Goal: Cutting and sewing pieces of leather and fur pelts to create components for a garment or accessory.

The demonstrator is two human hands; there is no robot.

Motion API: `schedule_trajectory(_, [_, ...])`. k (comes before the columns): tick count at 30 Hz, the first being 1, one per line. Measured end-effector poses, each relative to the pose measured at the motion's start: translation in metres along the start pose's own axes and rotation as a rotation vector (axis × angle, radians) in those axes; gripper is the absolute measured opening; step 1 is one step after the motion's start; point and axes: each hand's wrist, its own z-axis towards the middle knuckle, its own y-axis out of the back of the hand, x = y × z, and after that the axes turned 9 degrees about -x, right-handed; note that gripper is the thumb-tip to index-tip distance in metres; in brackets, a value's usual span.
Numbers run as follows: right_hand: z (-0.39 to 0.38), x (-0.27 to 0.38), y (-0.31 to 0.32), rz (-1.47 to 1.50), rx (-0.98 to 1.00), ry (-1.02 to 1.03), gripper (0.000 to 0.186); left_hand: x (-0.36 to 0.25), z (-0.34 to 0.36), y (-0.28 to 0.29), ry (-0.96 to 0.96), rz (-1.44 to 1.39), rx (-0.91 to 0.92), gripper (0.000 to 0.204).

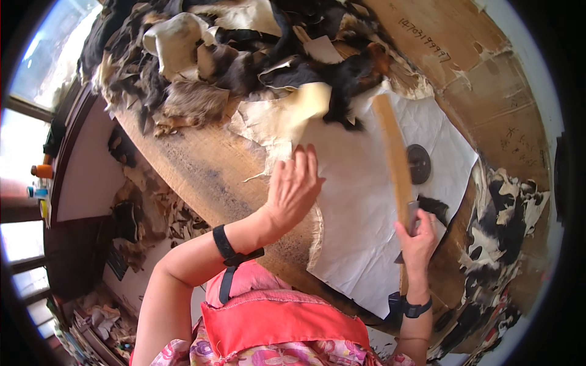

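My left hand (295,188) is stretched out flat, its fingertips at the lower edge of a pale hide piece (259,125). Just beyond it is a blurred light-yellow piece (315,100), apparently apart from the fingers. My right hand (420,241) is closed around a flat grey metal tool (412,215), whose working end is mostly hidden. This hand is beside a long wooden strip (392,146), which lies lengthwise over a large white sheet (354,201). To the right of the strip are a dark round disc (419,163) and a small dark fur scrap (434,206).
Fur and hide pieces (195,100) heap up along the far side of the wooden board (201,165). Black-and-white hide scraps (497,213) lie at the right on brown cardboard (482,79). More scraps (155,195) are down at the left, near the windows.
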Motion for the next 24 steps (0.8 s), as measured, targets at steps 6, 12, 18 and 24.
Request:
schedule_trajectory(6, [-0.007, 0.034, -0.039, 0.136, 0.306, 0.239, 0.053, 0.046, -0.019, -0.004, 0.120, -0.149, -0.117, 0.047])
schedule_trajectory(12, [0.047, 0.035, -0.026, 0.533, 0.532, -0.684, 0.024, 0.076, -0.034, 0.003, 0.475, -0.404, -0.317, 0.010])
schedule_trajectory(18, [0.087, 0.102, -0.078, 1.449, 0.696, -0.676, 0.045, 0.078, -0.034, -0.008, 0.512, -0.574, -0.314, 0.009])
schedule_trajectory(24, [0.069, 0.168, -0.146, 0.961, 0.765, 0.247, 0.042, 0.085, -0.023, -0.007, 0.957, -0.899, -0.124, 0.013])
